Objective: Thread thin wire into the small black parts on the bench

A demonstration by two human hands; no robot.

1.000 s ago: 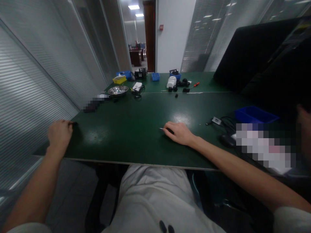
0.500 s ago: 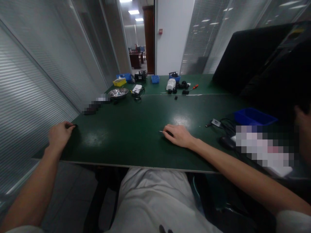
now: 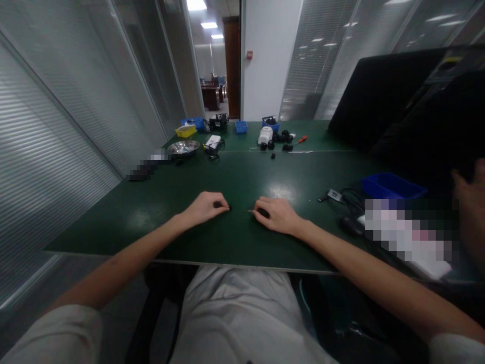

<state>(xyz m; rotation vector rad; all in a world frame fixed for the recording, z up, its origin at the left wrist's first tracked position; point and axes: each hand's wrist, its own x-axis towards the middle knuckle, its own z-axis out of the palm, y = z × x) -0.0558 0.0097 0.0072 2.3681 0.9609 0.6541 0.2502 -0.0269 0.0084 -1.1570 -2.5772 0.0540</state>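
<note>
My left hand [image 3: 207, 206] is over the green table, thumb and fingers pinched on a small black piece [image 3: 230, 208]; its kind is too small to make out. Just to the right, my right hand [image 3: 278, 215] rests on the tabletop with its fingers curled together. From its fingertips a thin silvery metal tip [image 3: 249, 211] points left toward the black piece, a short gap apart. Whatever else the right fingers enclose is hidden.
At right lie a blue tray [image 3: 394, 186], a labelled cable [image 3: 334, 195] and a black mouse [image 3: 350, 226]. Another person's hand [image 3: 470, 194] is at the right edge. Farther back are a metal bowl [image 3: 184, 147], a white box [image 3: 212, 142] and a red screwdriver [image 3: 302, 139].
My left hand has swung from the table's left edge to the middle, bringing the small black piece near my right hand. My right hand has stayed nearly in place.
</note>
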